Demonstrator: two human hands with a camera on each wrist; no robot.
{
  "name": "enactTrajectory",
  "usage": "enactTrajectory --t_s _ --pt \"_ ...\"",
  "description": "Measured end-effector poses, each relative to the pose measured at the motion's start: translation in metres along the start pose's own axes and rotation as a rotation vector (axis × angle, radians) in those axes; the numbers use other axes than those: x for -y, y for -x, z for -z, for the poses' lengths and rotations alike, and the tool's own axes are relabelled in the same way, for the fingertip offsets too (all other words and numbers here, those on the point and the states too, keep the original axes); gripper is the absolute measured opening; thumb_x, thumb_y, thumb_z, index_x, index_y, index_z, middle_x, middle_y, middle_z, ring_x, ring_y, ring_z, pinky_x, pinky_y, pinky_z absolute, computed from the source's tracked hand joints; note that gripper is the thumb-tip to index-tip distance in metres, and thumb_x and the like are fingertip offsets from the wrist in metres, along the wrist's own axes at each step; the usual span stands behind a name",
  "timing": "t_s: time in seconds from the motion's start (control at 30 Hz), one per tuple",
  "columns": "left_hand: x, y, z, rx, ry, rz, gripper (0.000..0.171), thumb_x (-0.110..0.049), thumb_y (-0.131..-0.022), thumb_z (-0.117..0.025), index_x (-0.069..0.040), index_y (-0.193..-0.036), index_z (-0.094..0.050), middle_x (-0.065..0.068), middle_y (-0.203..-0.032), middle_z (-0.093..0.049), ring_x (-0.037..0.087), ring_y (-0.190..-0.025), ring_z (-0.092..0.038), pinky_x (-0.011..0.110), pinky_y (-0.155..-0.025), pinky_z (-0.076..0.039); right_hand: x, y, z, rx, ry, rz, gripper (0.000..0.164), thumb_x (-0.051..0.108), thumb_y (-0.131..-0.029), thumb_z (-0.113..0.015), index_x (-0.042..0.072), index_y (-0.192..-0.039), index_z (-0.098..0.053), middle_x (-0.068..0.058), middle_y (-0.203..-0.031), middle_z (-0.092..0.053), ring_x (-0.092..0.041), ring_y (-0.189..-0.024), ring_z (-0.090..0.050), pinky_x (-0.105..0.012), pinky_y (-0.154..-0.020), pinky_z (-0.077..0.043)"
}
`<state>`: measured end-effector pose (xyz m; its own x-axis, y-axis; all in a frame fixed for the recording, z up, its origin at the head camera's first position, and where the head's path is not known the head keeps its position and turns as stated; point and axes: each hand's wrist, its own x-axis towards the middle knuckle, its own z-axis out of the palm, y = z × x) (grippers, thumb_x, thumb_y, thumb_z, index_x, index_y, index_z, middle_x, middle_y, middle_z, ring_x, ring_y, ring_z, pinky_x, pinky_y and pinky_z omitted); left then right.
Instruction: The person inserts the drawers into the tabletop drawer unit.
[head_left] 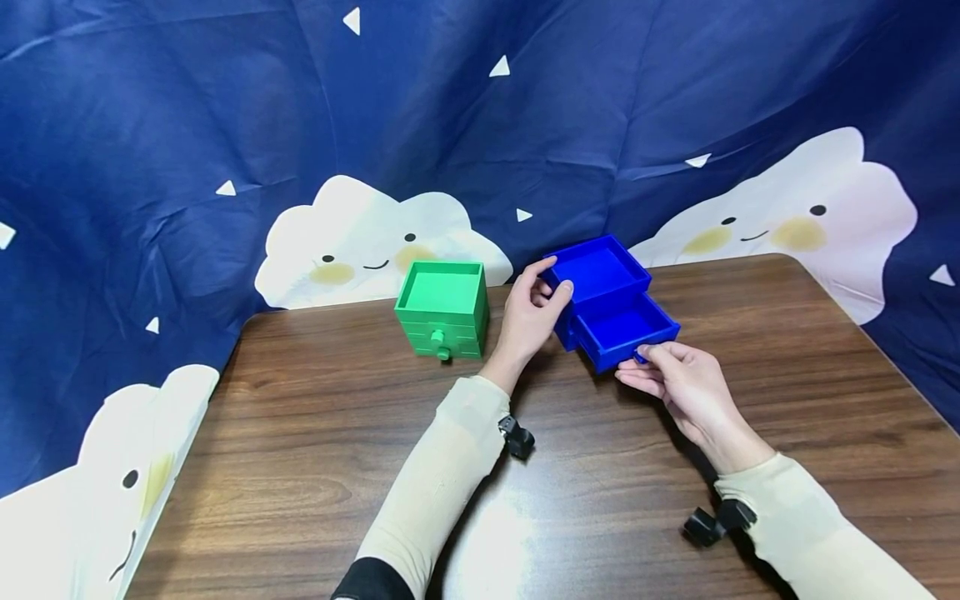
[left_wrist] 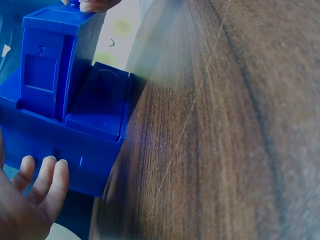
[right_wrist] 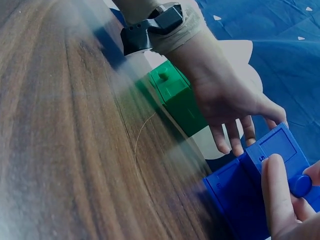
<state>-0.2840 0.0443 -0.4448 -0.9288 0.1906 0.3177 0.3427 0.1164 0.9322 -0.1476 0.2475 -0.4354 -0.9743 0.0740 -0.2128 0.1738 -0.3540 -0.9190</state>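
A small blue drawer box [head_left: 597, 271] with a shallow open top stands toward the back of the table. Its upper drawer [head_left: 624, 323] is pulled well out, and the inside looks bare. My left hand [head_left: 531, 315] holds the box by its left side, thumb on the top rim; several of its fingertips lie along the box wall in the left wrist view. With thumb and fingers, my right hand [head_left: 693, 390] pinches the round knob [right_wrist: 300, 185] on the drawer front. Below the pulled-out drawer, a lower drawer front [left_wrist: 100, 100] sits closed in the left wrist view.
To the left of the blue box is a green drawer box [head_left: 442, 310], both its drawers closed. The wooden table [head_left: 322, 450] ends just behind the boxes at a dark blue cloth [head_left: 450, 100] printed with clouds. Black wrist cameras [head_left: 517, 437] jut from both sleeves.
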Motion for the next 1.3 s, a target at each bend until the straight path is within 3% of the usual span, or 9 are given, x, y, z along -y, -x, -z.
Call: enactTrajectory --t_s 0.73,1.3 --pt "-0.003 -0.001 -0.001 -0.009 -0.008 -0.014 0.048 -0.022 -0.101 -0.073 -0.013 -0.148 -0.064 0.017 -0.104 -0.06 0.009 -0.079 -0.053 0.02 -0.076 -0.048 -0.001 -0.024 -0.007 -0.009 -0.006 0.005 0.033 0.0 -0.109 -0.048 0.006 -0.089 -0.074 -0.008 -0.08 -0.08 -0.015 -0.077 -0.082 -0.029 -0.081 -0.066" --pt "0.001 0.0 -0.001 -0.015 -0.017 -0.01 0.047 -0.022 -0.101 -0.073 -0.014 -0.147 -0.065 0.01 -0.101 -0.059 0.005 -0.077 -0.053 0.018 -0.075 -0.048 -0.001 -0.046 -0.016 -0.01 -0.03 0.005 0.031 0.002 -0.11 -0.049 0.005 -0.089 -0.072 -0.008 -0.079 -0.08 -0.015 -0.077 -0.082 -0.028 -0.081 -0.066"
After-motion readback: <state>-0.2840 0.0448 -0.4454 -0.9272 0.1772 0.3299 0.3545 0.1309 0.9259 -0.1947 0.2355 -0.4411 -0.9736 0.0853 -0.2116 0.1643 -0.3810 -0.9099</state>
